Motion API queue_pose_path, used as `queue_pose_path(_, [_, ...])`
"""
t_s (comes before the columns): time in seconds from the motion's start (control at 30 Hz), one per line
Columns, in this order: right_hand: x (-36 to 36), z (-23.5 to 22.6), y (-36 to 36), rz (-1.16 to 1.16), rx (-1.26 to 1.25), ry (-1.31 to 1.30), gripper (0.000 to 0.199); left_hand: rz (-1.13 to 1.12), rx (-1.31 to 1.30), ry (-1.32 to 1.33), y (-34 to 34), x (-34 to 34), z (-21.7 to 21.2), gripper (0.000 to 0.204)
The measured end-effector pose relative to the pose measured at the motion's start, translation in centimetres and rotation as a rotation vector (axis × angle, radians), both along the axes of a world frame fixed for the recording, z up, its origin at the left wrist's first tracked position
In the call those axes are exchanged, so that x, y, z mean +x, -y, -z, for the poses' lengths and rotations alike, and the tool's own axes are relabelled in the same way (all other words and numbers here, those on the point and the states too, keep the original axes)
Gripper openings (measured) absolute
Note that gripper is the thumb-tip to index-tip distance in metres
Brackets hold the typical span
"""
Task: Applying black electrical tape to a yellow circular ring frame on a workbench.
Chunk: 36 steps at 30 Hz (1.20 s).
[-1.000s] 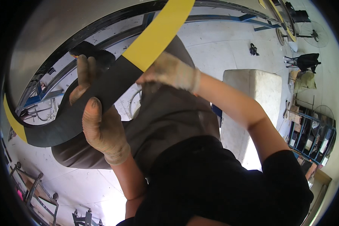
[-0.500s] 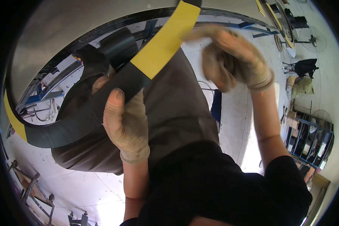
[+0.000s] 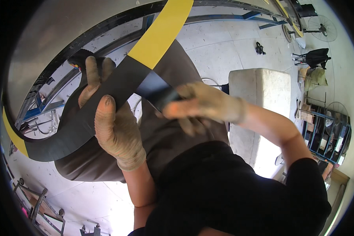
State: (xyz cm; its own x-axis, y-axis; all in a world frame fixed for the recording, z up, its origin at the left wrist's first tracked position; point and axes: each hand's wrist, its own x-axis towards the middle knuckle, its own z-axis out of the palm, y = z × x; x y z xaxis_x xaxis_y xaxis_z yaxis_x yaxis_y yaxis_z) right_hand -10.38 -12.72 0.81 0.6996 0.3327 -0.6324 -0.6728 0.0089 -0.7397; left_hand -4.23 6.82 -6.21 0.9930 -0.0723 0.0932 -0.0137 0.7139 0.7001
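A wide curved strip runs across the view, black (image 3: 76,129) along its lower left part and yellow (image 3: 163,29) toward the top. My left hand (image 3: 112,122), in a worn tan glove, grips the black part, thumb in front and fingers behind. My right hand (image 3: 204,106), also gloved, reaches in from the right and pinches a dark blue-black flap (image 3: 155,89) that hangs off the strip just below the yellow section. Behind both hands are my grey-brown and black clothes.
A white rectangular block (image 3: 259,86) stands on the concrete floor to the right. Blue metal framing (image 3: 43,110) lies at the left. A standing fan (image 3: 322,27) and a blue rack (image 3: 326,133) are at the far right. A small black object (image 3: 259,48) lies on the floor.
My right hand, raised high at the right half a second ago, has come down and left onto the dark flap. My left hand keeps its grip and has shifted slightly.
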Motion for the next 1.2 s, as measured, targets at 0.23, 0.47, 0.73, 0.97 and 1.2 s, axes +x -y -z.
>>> queue_pose_path(0.23, [12.3,16.4,1.9,-0.144,-0.582,1.41,0.036,0.074,0.009,-0.095,-0.9,0.1,-0.7,0.044])
queue_pose_path(0.47, [4.5,0.0,6.5,-0.18,0.047,0.352,0.055,0.046,-0.13,-0.086,0.7,-0.4,-0.7,0.045])
queue_pose_path(0.73, [12.9,-5.3,0.0,-0.17,0.57,-0.349,0.044,-0.016,-0.014,-0.12,1.0,-0.5,-0.6,0.041])
queue_pose_path(0.97, [2.1,-5.6,-0.2,0.058,0.105,-0.081,0.041,0.004,-0.007,0.068,-0.9,0.3,0.1,0.038])
queue_pose_path(1.2, [8.8,10.0,-1.7,0.093,-0.287,0.969,0.042,-0.051,0.208,0.148,-1.3,0.8,0.3,0.041])
